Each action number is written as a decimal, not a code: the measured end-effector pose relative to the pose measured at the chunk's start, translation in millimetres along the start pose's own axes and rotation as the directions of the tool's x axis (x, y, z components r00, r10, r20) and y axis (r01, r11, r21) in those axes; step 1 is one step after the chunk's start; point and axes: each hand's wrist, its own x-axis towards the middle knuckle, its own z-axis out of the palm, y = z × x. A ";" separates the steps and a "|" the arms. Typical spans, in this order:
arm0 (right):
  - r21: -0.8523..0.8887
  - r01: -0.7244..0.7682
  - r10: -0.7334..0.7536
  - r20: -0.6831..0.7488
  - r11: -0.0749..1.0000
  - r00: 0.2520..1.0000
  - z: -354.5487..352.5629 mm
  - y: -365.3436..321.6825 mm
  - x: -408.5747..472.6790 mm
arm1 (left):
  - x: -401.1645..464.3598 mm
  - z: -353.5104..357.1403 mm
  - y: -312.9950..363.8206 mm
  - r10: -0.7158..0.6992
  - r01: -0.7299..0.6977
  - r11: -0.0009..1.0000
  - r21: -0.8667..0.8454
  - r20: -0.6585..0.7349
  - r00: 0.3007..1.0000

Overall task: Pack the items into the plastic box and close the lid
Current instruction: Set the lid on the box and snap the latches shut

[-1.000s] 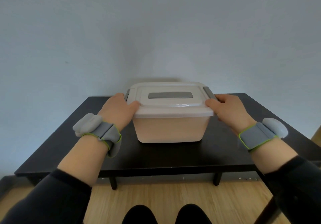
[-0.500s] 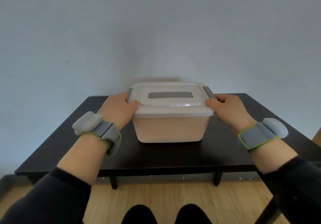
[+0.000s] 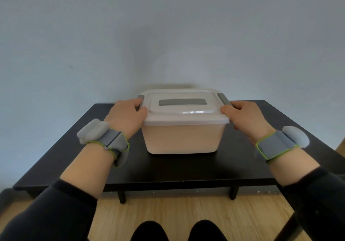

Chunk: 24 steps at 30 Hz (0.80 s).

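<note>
A cream plastic box (image 3: 182, 139) stands in the middle of the black table (image 3: 186, 168). Its white lid (image 3: 183, 114) with a grey inset handle (image 3: 182, 102) lies flat on top. My left hand (image 3: 125, 116) grips the box's left end, fingers on the grey left latch (image 3: 140, 98), thumb on the lid's edge. My right hand (image 3: 244, 116) grips the right end at the grey right latch (image 3: 224, 99), thumb on the lid's corner. The contents are hidden by the lid and the opaque walls.
A plain pale wall rises right behind the table. Both wrists carry grey bands with green trim. Wooden floor and my dark-clad knees (image 3: 177, 230) show below the table's front edge. A dark chair leg (image 3: 288, 229) is at the lower right.
My left hand has crept slightly forward along the lid's left edge toward the latch. The right hand and the box are unmoved.
</note>
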 end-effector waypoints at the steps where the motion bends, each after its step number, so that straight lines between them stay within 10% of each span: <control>1: 0.005 -0.003 0.003 0.004 1.000 1.000 0.2 0.5 0.9 | 1.3 0.6 -0.5 0.000 0.000 1.000 -0.003 0.001 1.000; 24: 0.005 -0.103 0.103 0.029 0.995 0.994 13.4 6.5 55.6 | 54.9 23.1 7.0 -0.020 0.017 0.994 0.112 0.027 0.999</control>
